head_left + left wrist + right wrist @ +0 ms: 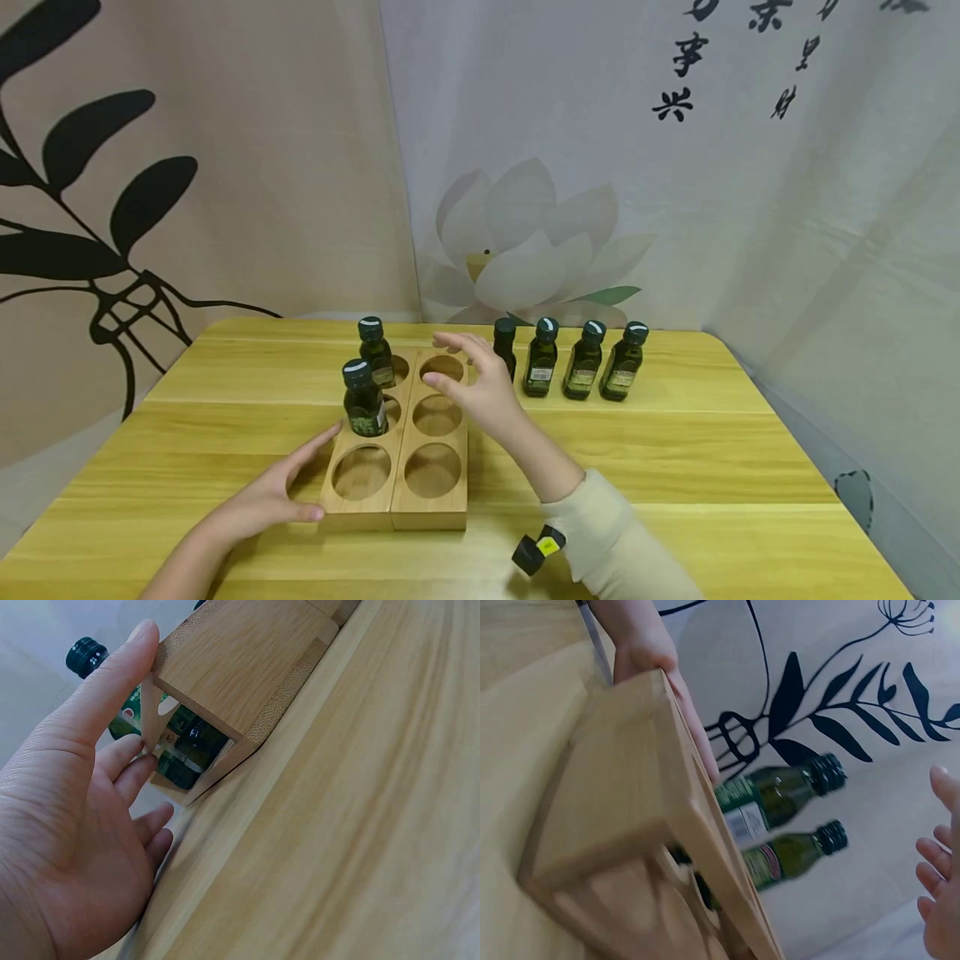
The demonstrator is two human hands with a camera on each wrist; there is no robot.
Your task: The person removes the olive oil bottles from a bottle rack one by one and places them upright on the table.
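A wooden bottle rack with two columns of round holes stands on the table. Two small dark green bottles with dark caps occupy its left column, a rear bottle and a middle bottle. My left hand rests against the rack's left side, thumb at the near corner and fingers spread along the edge; in the left wrist view its thumb lies along the wood. Over the right column's far end hovers my right hand, fingers extended and nothing in them. The right wrist view shows these fingers apart from the bottles.
Several more bottles stand in a row right of the rack: one partly hidden bottle behind my right hand, then a bottle, another bottle and an end bottle. A printed curtain hangs behind the wooden table.
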